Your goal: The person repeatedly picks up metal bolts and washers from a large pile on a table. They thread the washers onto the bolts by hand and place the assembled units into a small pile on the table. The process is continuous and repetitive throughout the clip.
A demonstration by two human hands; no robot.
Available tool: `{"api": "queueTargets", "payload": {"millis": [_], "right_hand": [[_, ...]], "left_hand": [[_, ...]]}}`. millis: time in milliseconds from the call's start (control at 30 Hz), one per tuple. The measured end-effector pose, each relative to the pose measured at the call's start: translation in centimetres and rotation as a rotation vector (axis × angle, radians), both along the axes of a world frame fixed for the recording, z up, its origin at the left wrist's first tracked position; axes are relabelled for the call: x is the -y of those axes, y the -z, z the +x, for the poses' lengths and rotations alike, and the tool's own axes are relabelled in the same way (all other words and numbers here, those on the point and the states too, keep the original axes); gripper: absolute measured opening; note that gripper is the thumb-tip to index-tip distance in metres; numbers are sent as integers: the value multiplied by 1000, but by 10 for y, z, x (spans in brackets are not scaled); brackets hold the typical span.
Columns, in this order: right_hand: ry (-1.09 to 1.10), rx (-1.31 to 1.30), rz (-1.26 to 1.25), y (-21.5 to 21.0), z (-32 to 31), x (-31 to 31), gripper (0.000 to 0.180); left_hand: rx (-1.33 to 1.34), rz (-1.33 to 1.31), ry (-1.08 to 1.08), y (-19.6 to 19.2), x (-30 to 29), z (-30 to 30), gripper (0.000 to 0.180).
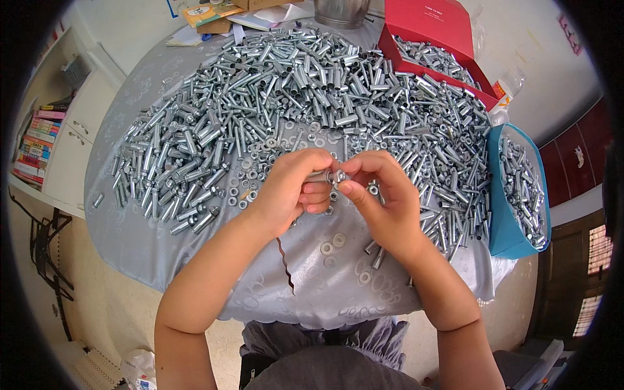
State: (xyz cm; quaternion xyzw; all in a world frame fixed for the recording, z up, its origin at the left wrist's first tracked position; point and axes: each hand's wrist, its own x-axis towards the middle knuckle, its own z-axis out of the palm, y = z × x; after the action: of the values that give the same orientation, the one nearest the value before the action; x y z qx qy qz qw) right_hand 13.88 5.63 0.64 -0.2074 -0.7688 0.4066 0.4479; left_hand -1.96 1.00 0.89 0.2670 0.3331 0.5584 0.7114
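Note:
Over the near middle of the table, my left hand (286, 188) is closed round a silvery expansion bolt (319, 176), its fingers curled under the shaft. At the bolt's right end sits a hex nut (339, 176). My right hand (390, 198) pinches that end between thumb and forefinger. The fingers hide much of the bolt's shaft. Just beyond my hands lie loose nuts and washers (261, 156). Several flat washers (338, 240) rest on the cloth nearer to me.
A heap of metal sleeves and bolts (292, 71) spreads across the grey-clothed table (130, 250). A red box (429, 19) of parts stands at the back right, with a teal bin (504, 227) of bolts at the right edge. A metal bucket (341, 12) is at the back.

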Motion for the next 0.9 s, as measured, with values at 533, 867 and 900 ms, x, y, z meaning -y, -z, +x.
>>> {"api": "queueTargets", "payload": {"millis": [533,867,900], "right_hand": [[74,196,508,-10,3,2,20],[-32,266,50,-5,3,9,18],[-67,245,-100,-4,3,11,24]], "left_hand": [[-258,47,-191,-4,2,13,31],[-750,440,-460,6,3,18,26],[-763,443,-452,4,5,18,25]]}}
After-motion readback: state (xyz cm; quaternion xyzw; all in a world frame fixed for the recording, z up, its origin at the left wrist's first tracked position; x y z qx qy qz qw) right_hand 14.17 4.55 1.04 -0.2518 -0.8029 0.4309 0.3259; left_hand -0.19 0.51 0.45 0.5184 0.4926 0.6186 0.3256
